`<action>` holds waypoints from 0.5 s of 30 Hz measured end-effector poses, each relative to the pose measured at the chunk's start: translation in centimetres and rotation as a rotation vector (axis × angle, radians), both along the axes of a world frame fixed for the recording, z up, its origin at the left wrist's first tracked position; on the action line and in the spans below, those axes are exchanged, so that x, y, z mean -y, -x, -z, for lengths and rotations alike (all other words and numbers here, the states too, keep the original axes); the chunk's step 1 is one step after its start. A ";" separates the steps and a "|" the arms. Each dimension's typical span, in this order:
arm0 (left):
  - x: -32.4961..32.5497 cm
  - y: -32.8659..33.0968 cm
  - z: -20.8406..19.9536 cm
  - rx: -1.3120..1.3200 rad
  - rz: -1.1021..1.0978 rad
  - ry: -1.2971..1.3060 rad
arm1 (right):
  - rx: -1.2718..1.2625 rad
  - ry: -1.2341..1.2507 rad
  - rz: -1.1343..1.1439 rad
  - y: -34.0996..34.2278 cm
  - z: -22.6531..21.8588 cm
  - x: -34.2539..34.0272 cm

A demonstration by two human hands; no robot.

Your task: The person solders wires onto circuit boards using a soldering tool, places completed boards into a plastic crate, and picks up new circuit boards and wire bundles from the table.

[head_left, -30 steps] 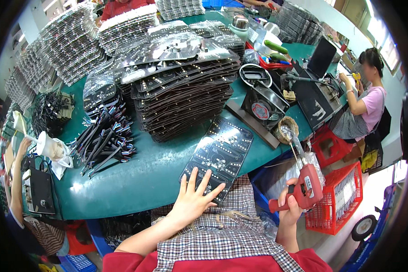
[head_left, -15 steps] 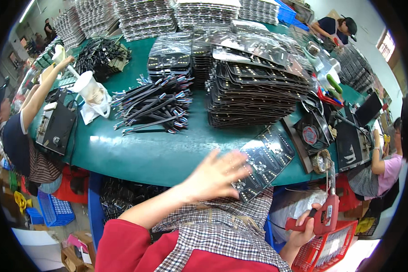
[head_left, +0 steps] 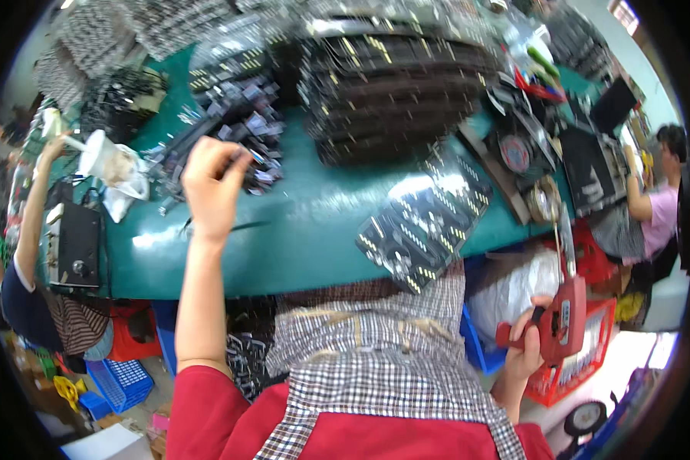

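Observation:
My left hand (head_left: 215, 184) is over the pile of short black cables (head_left: 261, 123), its fingers pinched together at the pile's near side. What they hold is too blurred to make out. A loose dark cable end (head_left: 247, 225) lies on the green table beside the wrist. Low on the right, my right hand (head_left: 524, 341) is wrapped round the handle of a red soldering gun (head_left: 566, 320), its metal tip pointing up. In front of me a black circuit board panel (head_left: 425, 230) with bright pads lies slanted on the table, its near corner by the edge.
A tall stack of black board panels (head_left: 395, 107) stands beyond the panel. On the right are a small fan (head_left: 515, 153) and a black box-shaped unit (head_left: 590, 169). A white funnel-like cup (head_left: 103, 157) stands on the left. Co-workers sit at both sides.
My left hand has left the board panel and moved left and away to the cables, its spread fingers now closed. The view has shifted; my right hand still grips the soldering gun.

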State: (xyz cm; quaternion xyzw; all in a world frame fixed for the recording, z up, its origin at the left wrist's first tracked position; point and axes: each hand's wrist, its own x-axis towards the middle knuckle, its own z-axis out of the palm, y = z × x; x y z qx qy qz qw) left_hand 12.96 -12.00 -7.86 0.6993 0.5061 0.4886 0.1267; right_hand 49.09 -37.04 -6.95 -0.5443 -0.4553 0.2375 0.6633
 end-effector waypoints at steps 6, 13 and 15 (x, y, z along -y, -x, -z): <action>8.1 -8.8 -0.8 -0.196 0.362 0.226 | -0.067 0.237 -0.120 2.3 0.6 1.1; 14.0 -10.9 6.1 0.047 0.326 0.224 | -0.352 0.441 -0.346 2.7 3.1 3.5; 14.8 -11.6 5.7 0.062 0.296 0.274 | -0.381 0.491 -0.419 2.3 3.6 4.1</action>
